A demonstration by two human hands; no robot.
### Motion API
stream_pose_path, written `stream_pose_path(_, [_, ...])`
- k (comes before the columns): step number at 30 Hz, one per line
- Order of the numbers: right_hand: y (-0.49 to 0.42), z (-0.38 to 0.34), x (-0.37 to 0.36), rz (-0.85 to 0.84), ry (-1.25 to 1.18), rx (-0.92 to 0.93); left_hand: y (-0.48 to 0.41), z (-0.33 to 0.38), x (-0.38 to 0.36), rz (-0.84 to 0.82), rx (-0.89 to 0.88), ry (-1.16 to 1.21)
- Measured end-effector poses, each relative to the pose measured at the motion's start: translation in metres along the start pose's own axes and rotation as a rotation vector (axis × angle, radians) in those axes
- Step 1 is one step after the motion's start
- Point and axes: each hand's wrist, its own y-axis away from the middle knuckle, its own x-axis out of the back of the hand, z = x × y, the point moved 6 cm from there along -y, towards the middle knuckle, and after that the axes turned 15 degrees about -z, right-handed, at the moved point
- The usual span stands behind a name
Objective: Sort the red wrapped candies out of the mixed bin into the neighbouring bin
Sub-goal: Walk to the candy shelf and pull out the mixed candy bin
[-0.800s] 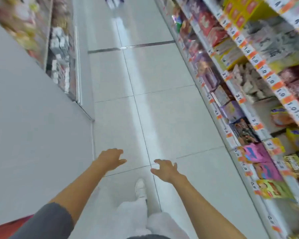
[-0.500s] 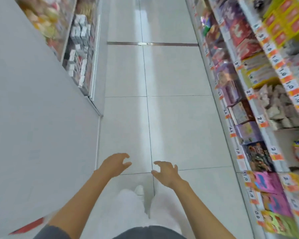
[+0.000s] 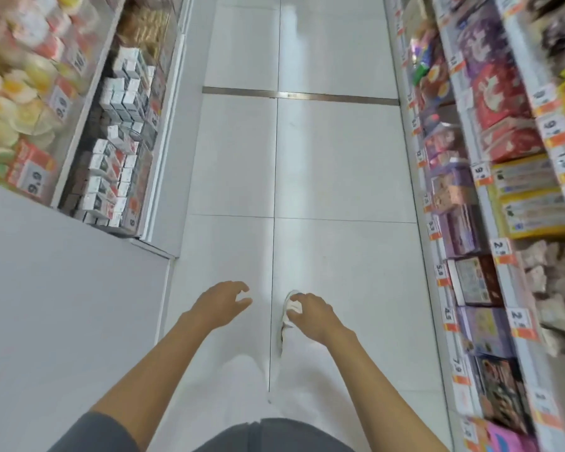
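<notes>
Your left hand (image 3: 221, 303) and right hand (image 3: 310, 316) reach out ahead of you over the glossy white floor tiles (image 3: 340, 174), fingers loosely curled and gripping nothing. The wrapped sweets (image 3: 10, 93) sit at your far left in clear-fronted bins (image 3: 62, 102). They show as soft pale-yellow and pink-red lumps, too blurred to tell which bin is the mixed one. Beside them small white cartons (image 3: 118, 151) stand in rows. Flat printed boxes (image 3: 496, 89) line the shelf (image 3: 444, 282) on your right, and a dull metal strip (image 3: 300, 95) crosses the floor.
</notes>
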Motion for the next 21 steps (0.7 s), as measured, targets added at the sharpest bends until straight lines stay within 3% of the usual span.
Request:
stream_pose_path(9, [-0.086, -0.045, 0.206, 0.013, 0.078, 0.08, -0.089, 0.04, 0.186, 0.122, 0.019, 0.136])
stream_pose_path(21, [-0.24, -0.174, 0.475, 0.009, 0.011, 0.048, -0.235, 0.009, 0.468, 0.049, 0.073, 0.263])
